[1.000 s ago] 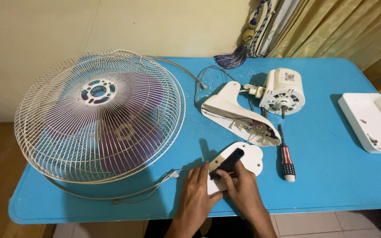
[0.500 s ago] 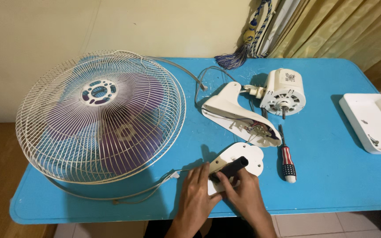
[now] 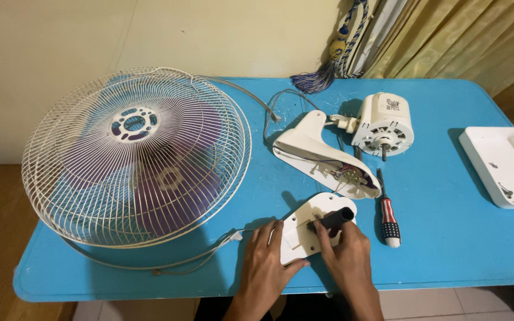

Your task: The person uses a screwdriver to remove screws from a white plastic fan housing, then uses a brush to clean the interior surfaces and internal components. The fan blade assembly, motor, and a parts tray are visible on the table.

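A flat white plastic fan cover plate [image 3: 319,209] lies near the front edge of the blue table [image 3: 435,238]. My left hand [image 3: 267,257] rests on the plate's left side and holds it down, fingers spread. My right hand [image 3: 346,252] grips a black-handled tool [image 3: 335,219] whose tip points into the plate's middle. Just behind lies the white fan neck housing [image 3: 313,151], open with coloured wires showing, joined to the white motor [image 3: 384,123].
Wire fan guards with a purple blade [image 3: 135,160] fill the table's left half. A red-and-white screwdriver [image 3: 387,214] lies to the right of the plate. A white tray [image 3: 507,163] holding small screws sits at the right edge. Curtains and a tassel hang behind.
My right hand has tilted the black handle a little further to the right over the plate. My left hand stays put on the plate.
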